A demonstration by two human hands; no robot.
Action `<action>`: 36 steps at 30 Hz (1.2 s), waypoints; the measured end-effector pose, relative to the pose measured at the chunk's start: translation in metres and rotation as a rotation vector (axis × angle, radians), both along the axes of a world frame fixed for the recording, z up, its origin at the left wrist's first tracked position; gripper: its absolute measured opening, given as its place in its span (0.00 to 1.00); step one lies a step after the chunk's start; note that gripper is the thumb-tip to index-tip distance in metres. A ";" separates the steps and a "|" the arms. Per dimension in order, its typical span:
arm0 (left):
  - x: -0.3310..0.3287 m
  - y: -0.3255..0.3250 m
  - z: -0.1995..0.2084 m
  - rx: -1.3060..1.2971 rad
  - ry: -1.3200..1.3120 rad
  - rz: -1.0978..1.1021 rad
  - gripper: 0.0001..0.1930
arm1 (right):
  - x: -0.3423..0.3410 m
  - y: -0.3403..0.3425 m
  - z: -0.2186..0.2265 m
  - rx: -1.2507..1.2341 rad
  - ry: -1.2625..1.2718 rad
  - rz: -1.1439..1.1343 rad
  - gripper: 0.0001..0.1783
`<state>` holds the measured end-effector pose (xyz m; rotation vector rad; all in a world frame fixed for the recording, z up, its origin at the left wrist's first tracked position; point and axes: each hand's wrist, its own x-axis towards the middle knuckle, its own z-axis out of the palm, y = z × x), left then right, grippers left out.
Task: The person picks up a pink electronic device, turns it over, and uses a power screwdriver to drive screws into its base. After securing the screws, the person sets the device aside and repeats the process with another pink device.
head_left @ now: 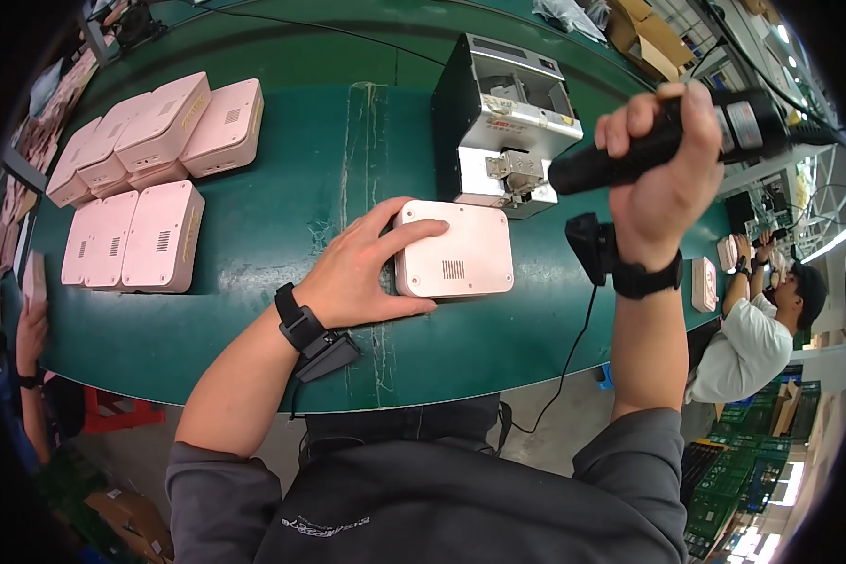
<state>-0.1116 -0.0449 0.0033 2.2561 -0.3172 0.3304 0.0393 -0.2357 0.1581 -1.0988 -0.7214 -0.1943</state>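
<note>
Half open, the left hand [362, 256] holds the left side of a pink box [470, 249] on the worktop [291, 169]. The right hand [665, 193], raised, closes around a black cylindrical tool [592, 169]; left of it stands a machine [526, 125].

1. Left hand [352, 268] spans the left end of a pink box [475, 249], vented face up, on the green bench [282, 235].
2. Right hand [672, 179] grips a black cylindrical tool [587, 169], nose near a boxy machine [519, 125]; contact unclear.
3. Similar pink cases [163, 130] overlap at left.
4. White-shirted co-worker [752, 343] at far right.
</note>
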 end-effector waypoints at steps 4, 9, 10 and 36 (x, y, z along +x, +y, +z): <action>0.001 -0.002 0.001 -0.006 0.003 0.005 0.42 | 0.015 0.006 -0.003 -0.122 0.022 -0.025 0.16; 0.000 0.000 -0.001 -0.021 -0.006 0.002 0.41 | -0.003 0.001 -0.007 -0.174 0.106 -0.019 0.17; -0.001 0.000 -0.002 -0.018 -0.007 -0.001 0.41 | -0.013 -0.006 -0.009 -0.202 0.122 0.018 0.18; 0.000 -0.005 -0.007 -0.112 -0.027 0.055 0.41 | -0.077 -0.015 -0.039 -0.230 0.075 0.309 0.22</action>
